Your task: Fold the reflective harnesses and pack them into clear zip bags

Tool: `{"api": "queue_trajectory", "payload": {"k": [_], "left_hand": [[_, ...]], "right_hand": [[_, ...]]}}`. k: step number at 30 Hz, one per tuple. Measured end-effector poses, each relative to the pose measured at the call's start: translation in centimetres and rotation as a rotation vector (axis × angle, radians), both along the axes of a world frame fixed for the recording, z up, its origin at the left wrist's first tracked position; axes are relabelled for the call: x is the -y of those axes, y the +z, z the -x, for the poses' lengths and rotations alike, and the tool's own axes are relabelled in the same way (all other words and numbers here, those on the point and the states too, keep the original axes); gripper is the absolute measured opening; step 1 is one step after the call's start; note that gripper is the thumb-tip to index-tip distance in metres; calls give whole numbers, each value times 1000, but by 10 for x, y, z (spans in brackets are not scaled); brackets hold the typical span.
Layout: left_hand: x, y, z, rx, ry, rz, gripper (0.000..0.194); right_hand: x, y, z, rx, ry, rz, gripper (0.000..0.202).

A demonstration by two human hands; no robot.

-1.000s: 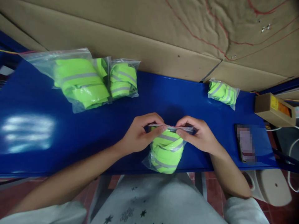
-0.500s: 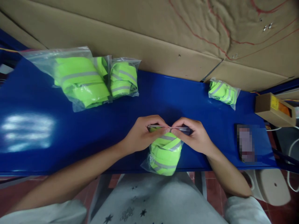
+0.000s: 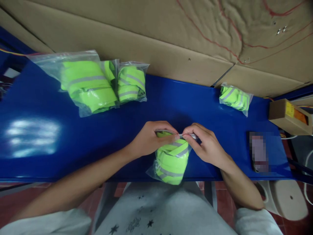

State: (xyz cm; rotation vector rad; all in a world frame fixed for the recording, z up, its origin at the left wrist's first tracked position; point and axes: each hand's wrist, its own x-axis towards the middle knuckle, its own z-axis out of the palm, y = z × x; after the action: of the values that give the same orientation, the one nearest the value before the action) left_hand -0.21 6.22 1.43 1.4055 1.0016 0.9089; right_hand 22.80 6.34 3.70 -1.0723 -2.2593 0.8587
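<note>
A clear plastic bag [image 3: 171,161] with rolled neon-yellow, grey-striped straps lies at the front edge of the blue table. My left hand [image 3: 156,137] pinches the left part of its top edge between thumb and fingers. Close beside it, my right hand [image 3: 201,140] pinches the same edge farther right, with a bit of crumpled plastic at its fingers. The straps sit below both hands, inside the bag.
Bagged neon straps lie at the back left, a large bag [image 3: 90,86] beside a smaller bag [image 3: 132,83]. Another small bag [image 3: 235,98] is at the back right, near a cardboard box [image 3: 288,117]. A blurred-out phone-like object [image 3: 259,152] rests on the blue table [image 3: 97,130].
My right hand has slid slightly right along the bag's top edge, leaving a small gap between the two hands. My left hand keeps its pinch.
</note>
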Motion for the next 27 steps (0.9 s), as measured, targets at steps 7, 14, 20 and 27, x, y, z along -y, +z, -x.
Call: {"api": "queue_trajectory", "payload": {"k": [7,14,20,27], "left_hand": [[-4,-6,3,15,60,108,18],[-29,-1,31,-50,-305,125,38],[-37,0,41,-80,-463,52,38],[-40,-11,38,-97,-360,112,41]], "right_hand": [[-15,-1,-15,-84,-21,284,18],[-20,-4,-24,-129,-147,292,22],[-25,-3,-28,-94,-77,334,29],[-31,-7,-33,-77,-96,306,33]]}}
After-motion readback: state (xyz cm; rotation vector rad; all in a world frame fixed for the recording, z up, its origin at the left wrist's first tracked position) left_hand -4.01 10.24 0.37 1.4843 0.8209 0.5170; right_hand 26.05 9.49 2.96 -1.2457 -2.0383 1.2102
